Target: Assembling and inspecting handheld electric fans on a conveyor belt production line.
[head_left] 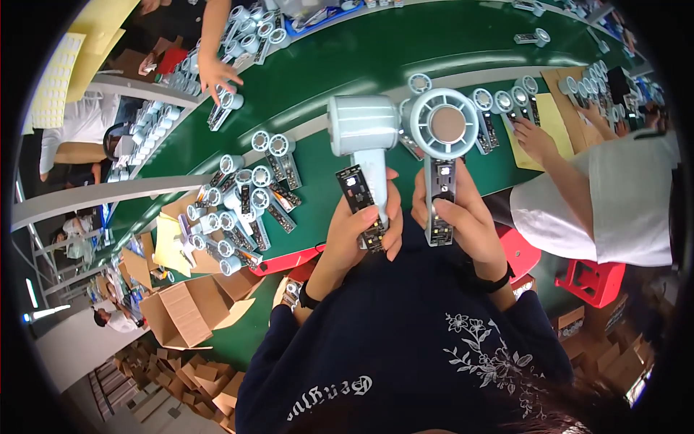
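Note:
My left hand (345, 230) is closed around the handle of a light-blue handheld fan (361, 124), whose round head is turned sideways. A black circuit board (356, 189) lies along that handle, tilted, with my thumb on it. Beside it, my right hand (468, 210) grips a second handheld fan (463, 137) upright, its ringed face with a brown centre toward me. My right thumb presses on the black circuit board (442, 173) set in its handle, where a small white light shows. The two fan heads are close together, above the green bench (318, 177).
A pile of similar fans (249, 195) lies left on the bench, more (499, 101) beyond my right hand. A co-worker's hand (538, 141) is by a yellow sheet (557, 119) at right; another's (215, 72) touches a fan far left. Open cardboard boxes (184, 311) and a red stool (593, 278) stand below.

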`<state>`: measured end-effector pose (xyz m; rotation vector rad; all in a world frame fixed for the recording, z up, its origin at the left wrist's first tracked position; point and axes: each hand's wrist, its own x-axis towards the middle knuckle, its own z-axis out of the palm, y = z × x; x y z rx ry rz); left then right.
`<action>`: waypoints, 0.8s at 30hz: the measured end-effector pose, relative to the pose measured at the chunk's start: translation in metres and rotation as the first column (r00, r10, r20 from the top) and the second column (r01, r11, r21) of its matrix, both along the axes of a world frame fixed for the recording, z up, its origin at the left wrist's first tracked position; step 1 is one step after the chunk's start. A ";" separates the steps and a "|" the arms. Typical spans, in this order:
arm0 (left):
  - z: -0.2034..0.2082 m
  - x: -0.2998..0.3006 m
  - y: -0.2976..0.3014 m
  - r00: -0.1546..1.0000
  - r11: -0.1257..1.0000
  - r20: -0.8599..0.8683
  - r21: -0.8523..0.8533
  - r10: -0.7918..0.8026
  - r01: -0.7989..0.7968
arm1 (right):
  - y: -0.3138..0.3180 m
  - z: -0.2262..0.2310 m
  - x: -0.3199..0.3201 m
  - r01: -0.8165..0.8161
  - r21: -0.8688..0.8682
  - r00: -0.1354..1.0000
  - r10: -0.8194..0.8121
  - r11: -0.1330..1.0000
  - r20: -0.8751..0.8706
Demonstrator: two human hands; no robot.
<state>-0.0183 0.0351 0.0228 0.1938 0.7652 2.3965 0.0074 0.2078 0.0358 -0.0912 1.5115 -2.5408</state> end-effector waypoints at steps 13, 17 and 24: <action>-0.001 0.002 0.011 0.998 1.000 -0.068 -0.014 -0.008 0.007 | 0.003 -0.002 0.006 0.002 -0.045 0.999 -0.004 0.999 -0.041; 0.002 0.001 0.012 0.998 1.000 -0.059 0.007 0.007 -0.006 | 0.002 -0.003 0.006 0.007 0.032 0.998 -0.005 0.999 -0.059; 0.000 -0.005 0.003 0.995 0.999 -0.103 0.044 0.004 0.000 | -0.007 0.002 -0.002 -0.023 0.023 0.997 0.024 0.999 -0.073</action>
